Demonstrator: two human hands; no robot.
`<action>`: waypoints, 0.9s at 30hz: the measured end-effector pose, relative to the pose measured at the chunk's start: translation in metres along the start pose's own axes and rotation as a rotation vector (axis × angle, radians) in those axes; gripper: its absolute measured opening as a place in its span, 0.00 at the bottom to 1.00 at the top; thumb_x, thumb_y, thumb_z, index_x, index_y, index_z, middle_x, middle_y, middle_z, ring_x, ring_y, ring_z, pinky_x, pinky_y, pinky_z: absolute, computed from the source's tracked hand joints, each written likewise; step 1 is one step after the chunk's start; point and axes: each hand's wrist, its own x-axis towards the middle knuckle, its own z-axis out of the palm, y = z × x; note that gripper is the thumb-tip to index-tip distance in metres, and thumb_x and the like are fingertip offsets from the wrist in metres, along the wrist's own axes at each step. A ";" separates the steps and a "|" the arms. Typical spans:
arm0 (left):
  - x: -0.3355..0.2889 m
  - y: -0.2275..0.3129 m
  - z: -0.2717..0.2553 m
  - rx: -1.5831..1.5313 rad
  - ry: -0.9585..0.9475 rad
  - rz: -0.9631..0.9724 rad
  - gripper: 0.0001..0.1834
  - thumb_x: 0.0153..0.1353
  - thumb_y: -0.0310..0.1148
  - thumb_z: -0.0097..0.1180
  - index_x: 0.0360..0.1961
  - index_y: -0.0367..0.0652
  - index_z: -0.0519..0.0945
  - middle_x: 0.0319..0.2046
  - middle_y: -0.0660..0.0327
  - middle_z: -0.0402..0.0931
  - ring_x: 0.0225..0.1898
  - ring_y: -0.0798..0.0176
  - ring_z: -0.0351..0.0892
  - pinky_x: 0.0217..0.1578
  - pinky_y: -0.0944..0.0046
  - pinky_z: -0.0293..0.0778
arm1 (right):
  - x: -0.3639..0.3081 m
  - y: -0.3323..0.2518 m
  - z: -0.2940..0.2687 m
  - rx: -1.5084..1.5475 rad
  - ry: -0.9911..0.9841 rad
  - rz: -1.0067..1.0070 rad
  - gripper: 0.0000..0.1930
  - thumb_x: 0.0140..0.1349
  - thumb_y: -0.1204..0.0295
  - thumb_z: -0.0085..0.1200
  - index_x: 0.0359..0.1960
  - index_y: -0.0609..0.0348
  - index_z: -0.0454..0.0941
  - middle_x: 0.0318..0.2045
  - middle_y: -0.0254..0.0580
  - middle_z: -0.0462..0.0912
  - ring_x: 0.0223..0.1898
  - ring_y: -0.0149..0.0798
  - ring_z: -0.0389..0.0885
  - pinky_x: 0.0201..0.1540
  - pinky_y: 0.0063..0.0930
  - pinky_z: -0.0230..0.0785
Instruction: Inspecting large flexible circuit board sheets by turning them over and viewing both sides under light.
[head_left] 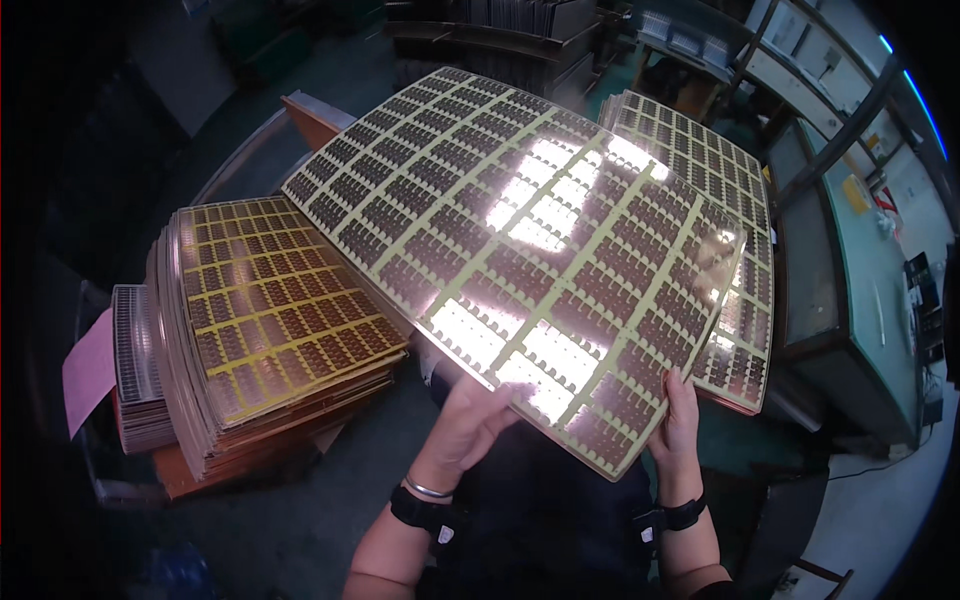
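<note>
A large printed circuit board panel (480,215), patterned with rows of dark copper pads on pale green, is held up in front of me at a tilt. Bright light glares off its middle and near edge. My left hand (468,425) grips the near edge, thumb against the panel and fingers partly hidden beneath. On the right-hand edge, close to the near corner, my right hand (677,415) is closed round the panel. Beneath its right side, partly covered, lies a stack of similar panels (745,200). To the left rises another stack, of yellow-lined panels (270,290).
A pink sheet (90,375) sticks out beside a smaller stack of panels (137,350) at far left. On the right runs a bench with a green top (875,270). Dark racks (520,45) with upright boards stand at the back.
</note>
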 end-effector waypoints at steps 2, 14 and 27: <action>-0.009 -0.016 0.004 0.039 -0.001 -0.100 0.27 0.60 0.29 0.48 0.58 0.37 0.55 0.52 0.57 0.64 0.52 0.62 0.67 0.51 0.59 0.67 | -0.004 0.013 0.016 -0.006 -0.070 0.013 0.19 0.63 0.67 0.44 0.53 0.63 0.62 0.49 0.43 0.71 0.48 0.34 0.71 0.51 0.30 0.65; -0.069 0.010 -0.015 -0.005 0.271 0.096 0.19 0.62 0.32 0.44 0.52 0.32 0.65 0.47 0.56 0.70 0.49 0.64 0.70 0.51 0.65 0.66 | 0.056 -0.047 -0.080 0.289 0.013 -0.172 0.18 0.64 0.67 0.39 0.51 0.67 0.66 0.52 0.51 0.69 0.54 0.43 0.67 0.58 0.37 0.59; -0.084 0.009 -0.022 -0.042 0.488 0.216 0.18 0.66 0.40 0.37 0.45 0.35 0.68 0.40 0.58 0.72 0.39 0.68 0.74 0.39 0.69 0.72 | 0.043 -0.045 -0.054 0.000 0.119 -0.072 0.22 0.64 0.71 0.37 0.59 0.65 0.57 0.60 0.48 0.58 0.59 0.44 0.61 0.60 0.40 0.56</action>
